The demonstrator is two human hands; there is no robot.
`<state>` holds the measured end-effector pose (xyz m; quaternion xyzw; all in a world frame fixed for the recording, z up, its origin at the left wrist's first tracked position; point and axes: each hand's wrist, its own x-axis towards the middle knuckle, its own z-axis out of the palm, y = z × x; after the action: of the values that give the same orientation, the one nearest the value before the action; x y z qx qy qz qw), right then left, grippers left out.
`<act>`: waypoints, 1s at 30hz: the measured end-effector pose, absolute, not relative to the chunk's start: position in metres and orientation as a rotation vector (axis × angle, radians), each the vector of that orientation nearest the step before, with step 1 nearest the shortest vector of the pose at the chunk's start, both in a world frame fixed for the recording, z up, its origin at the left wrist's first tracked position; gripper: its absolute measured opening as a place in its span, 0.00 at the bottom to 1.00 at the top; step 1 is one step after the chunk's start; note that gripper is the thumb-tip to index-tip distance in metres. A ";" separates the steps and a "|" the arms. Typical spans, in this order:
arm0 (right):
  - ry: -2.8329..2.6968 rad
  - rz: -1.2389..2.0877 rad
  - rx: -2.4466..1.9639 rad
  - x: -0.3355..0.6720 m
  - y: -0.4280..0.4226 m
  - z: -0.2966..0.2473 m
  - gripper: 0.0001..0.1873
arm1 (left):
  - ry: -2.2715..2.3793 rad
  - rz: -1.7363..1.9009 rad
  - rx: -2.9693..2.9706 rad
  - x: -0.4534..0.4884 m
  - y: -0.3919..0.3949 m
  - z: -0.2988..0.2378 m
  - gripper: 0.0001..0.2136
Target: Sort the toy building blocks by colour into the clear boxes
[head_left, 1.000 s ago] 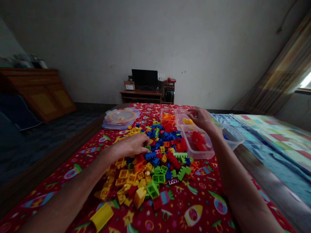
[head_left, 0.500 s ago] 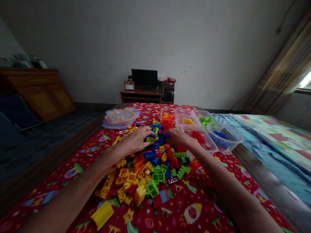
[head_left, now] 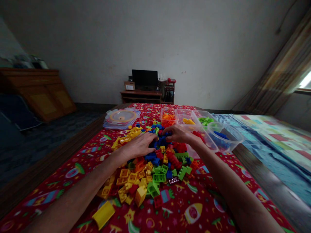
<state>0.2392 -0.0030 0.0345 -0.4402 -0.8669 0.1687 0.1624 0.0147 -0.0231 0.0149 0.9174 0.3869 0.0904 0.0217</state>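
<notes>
A heap of plastic building bricks (head_left: 155,165) in yellow, blue, green, red and orange lies on a red patterned cloth (head_left: 201,207). My left hand (head_left: 139,146) rests on the heap's far left part, fingers curled down among blue bricks (head_left: 152,157). My right hand (head_left: 178,134) is just right of it, fingertips pinched together at the blue bricks at the heap's far end. What either hand grips is hidden. The two hands almost touch.
Clear tubs stand behind the heap: orange bricks (head_left: 167,117), yellow (head_left: 188,121), green (head_left: 205,120), red (head_left: 202,138), and a round bowl with blue ones (head_left: 224,136). Stacked lids (head_left: 121,117) lie far left. A yellow curved piece (head_left: 103,214) lies near me.
My right hand came back from over the tubs to the far end of the heap. My left hand lifted a green brick, then dropped back onto the blue bricks.
</notes>
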 end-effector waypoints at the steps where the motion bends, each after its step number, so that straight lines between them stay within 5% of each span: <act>1: -2.474 0.495 -1.249 0.240 -0.003 0.035 0.19 | 1.213 0.314 2.830 0.014 -0.022 0.016 0.13; 6: -2.479 0.489 -1.202 0.241 0.000 0.029 0.20 | 1.223 0.506 2.692 0.009 -0.009 0.015 0.04; 14: -2.312 0.585 -1.119 0.235 0.002 0.026 0.18 | 1.091 0.905 2.076 0.008 0.004 0.008 0.20; 21: -2.134 1.036 -1.032 0.220 -0.007 0.026 0.21 | 1.093 0.962 1.903 0.015 -0.001 0.013 0.29; 30: -2.235 0.766 -1.044 0.214 -0.017 0.027 0.18 | 1.100 0.925 2.010 0.019 -0.007 0.012 0.28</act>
<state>0.2135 -0.0175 0.0266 -0.3884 -0.8318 0.2850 0.2759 0.0190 -0.0072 0.0122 0.7682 0.4203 0.3534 0.3291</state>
